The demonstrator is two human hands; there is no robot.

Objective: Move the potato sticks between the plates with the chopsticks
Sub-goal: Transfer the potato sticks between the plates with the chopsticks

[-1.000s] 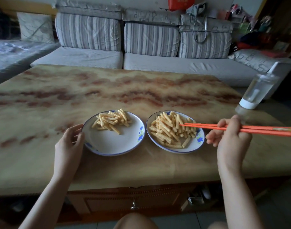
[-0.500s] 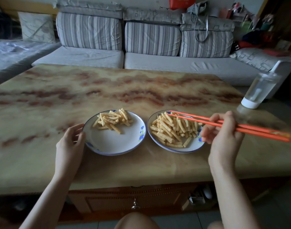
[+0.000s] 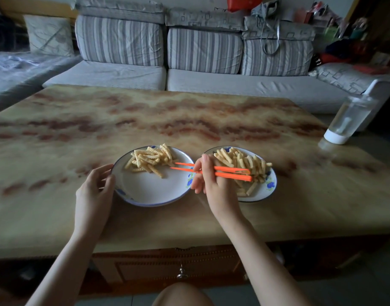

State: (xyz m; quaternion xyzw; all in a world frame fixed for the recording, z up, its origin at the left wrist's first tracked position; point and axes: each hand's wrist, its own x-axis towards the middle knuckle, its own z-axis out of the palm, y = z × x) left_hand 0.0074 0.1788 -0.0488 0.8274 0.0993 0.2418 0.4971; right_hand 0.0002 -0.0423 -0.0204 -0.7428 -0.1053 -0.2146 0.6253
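Desk [image 3: 189,120]: right grip [image 3: 211,180], clamped on the chopsticks [image 3: 232,176], has swung from right plate [image 3: 271,191] to left plate [image 3: 149,188], tips at its potato sticks [image 3: 149,160]; left grip [image 3: 94,186] holds the rim, so likely drop-off.

single head-worn wide-angle view, facing forward and down, close above the table [image 3: 189,111], sofa [image 3: 123,74] beyond
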